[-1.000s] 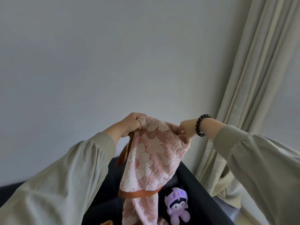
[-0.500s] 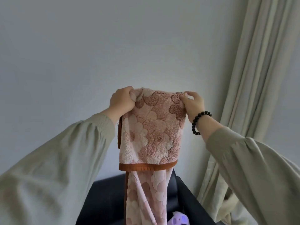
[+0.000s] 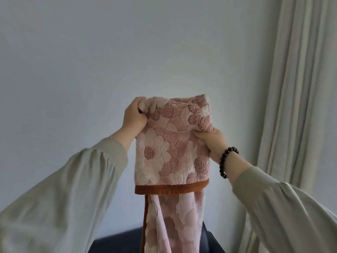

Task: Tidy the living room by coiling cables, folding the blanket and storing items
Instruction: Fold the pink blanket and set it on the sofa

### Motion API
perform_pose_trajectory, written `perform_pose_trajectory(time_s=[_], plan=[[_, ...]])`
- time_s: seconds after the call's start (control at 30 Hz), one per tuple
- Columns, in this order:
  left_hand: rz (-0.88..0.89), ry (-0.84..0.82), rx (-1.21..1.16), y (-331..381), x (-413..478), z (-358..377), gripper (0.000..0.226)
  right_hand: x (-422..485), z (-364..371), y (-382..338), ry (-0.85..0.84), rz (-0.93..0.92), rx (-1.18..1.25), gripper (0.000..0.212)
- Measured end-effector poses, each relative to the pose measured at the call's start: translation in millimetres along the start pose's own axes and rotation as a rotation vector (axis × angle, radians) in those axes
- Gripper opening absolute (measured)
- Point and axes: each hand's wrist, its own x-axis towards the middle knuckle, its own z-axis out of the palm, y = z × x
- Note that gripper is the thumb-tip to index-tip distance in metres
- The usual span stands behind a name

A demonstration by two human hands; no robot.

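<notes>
A: How is the blanket (image 3: 171, 147) held?
B: Its top corner is gripped by the curled left hand (image 3: 134, 117), its right edge pinched lower by the right hand (image 3: 211, 139); it is hung raised before the wall (image 3: 109, 52)

Plain pale wall (image 3: 91, 61), cream curtain (image 3: 300, 88) right, dark sofa (image 3: 116, 243) below

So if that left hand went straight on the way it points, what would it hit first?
Probably the plain wall. The left hand, gripping a top corner of the blanket, points up and forward; nothing shows between, though depth is hard to judge.
</notes>
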Motion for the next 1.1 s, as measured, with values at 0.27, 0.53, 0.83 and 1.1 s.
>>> perform_pose_trajectory(time_s=[0.27, 0.53, 0.83, 1.1], plan=[[-0.319, -0.074, -0.387, -21, 3, 14, 0.105, 8, 11, 0, 0.116, 0.013, 0.071, 0.019], [-0.622, -0.348, -0.788, -54, -31, 24, 0.117, 19, 10, -3, 0.149, 0.095, 0.124, 0.020], [-0.672, -0.713, -0.617, -61, -56, 28, 0.041, 22, -3, -11, 0.147, 0.037, 0.195, 0.021], [-0.788, -0.420, -0.805, -74, -64, 56, 0.040, -3, -52, 49, -0.518, 0.534, -0.097, 0.044]])
